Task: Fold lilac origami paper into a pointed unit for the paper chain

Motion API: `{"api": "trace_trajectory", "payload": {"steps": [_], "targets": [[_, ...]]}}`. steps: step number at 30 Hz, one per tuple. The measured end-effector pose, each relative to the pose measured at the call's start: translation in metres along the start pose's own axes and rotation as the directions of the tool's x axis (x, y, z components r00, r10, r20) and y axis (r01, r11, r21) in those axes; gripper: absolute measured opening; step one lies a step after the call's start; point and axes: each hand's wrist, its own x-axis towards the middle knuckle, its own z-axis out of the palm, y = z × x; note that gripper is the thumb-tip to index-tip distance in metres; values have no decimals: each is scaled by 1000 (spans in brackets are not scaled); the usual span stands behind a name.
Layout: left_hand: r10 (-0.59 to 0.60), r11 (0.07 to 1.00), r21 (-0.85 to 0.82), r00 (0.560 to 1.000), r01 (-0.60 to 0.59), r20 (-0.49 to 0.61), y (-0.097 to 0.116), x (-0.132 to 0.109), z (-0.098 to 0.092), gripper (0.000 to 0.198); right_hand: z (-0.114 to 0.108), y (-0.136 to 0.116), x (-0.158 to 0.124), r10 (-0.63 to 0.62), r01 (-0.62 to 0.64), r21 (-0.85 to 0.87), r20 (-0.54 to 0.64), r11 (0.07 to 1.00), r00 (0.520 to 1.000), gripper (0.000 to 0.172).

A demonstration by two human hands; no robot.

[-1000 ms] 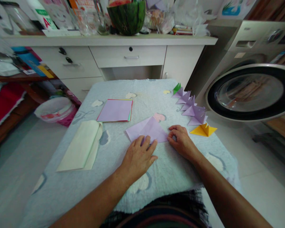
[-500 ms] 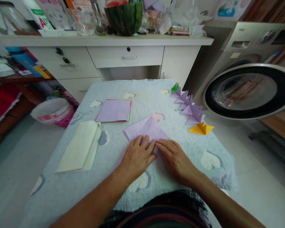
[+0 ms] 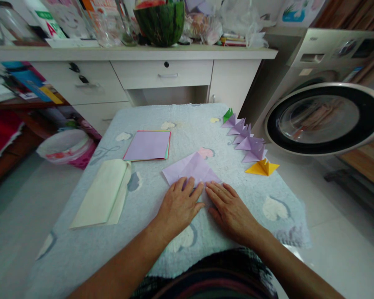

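lilac paper (image 3: pixel 191 165), folded flat with a peak on its far side, lies near the middle of the cloth-covered surface (image 3: pixel 190 118), under the fingertips of both hands. the left hand (image 3: pixel 179 204) rests palm down over its near edge, fingers stretched out and slightly apart; the right hand (image 3: pixel 232 209) lies just beside it at the near right edge, fingers straight and together. from where i stand, neither hand is clamped on anything.

past the peak, cloth runs on to the far edge, by the white drawers (image 3: pixel 162 72). to the right, a strip of cloth leaves room between the paper and a slanting row of folded pieces; the row follows the right edge, and the round door (image 3: pixel 324 118) of the washing machine (image 3: pixel 326 39) stands wide beyond it. the left side is tighter, with a stack close to the paper's left corner. the near edge meets the person's dark clothing (image 3: pixel 212 270).

counting up: one lilac paper in work; one stack of square paper (image 3: pixel 148 145), lilac on top, its sheets too many to tell apart; one pale green folded sheet (image 3: pixel 101 193) near the left edge. in the row, one green piece (image 3: pixel 228 115) at the far end, one yellow piece (image 3: pixel 263 167) at the near end, and between them about five lilac pieces (image 3: pixel 249 144), overlapping, so i cannot be sure.
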Motion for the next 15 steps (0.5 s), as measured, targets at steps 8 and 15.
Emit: {"api": "trace_trajectory", "payload": {"steps": [8,15], "targets": [[0,1000,-8,1000,0,-5,-1,0,1,52,-4,3,-1,13,-13,-8,37,1000,999,53],[0,1000,-9,1000,0,9,0,-1,0,50,-5,11,-2,5,-3,-20,56,1000,998,56]]}}
